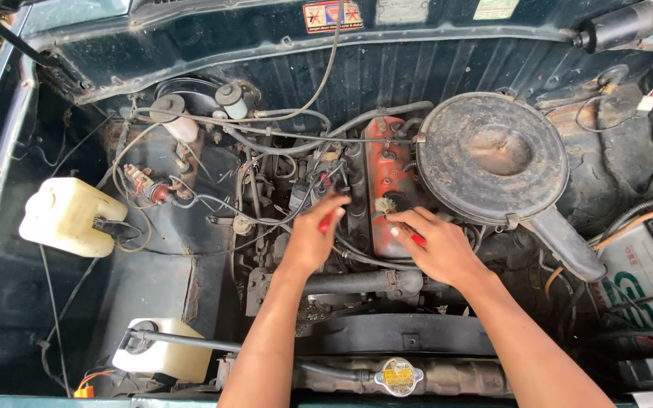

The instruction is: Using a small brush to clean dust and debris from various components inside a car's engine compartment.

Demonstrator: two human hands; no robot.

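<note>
I look down into an open car engine bay. My left hand [313,236] is closed around a small red-handled tool [328,219] beside the dark wiring and hoses at the engine's left side. My right hand [434,245] grips another red-handled item [417,239] and rests against the red valve cover [387,181], next to a small pale bristle brush head [387,204]. Both forearms reach in from the bottom of the view. The tool tips are hidden by my fingers.
A round rusty air cleaner [493,155] sits right of the valve cover. White fluid tanks stand at left [66,215] and lower left [168,355]. The radiator cap [398,375] is at the bottom, a battery [644,272] at right.
</note>
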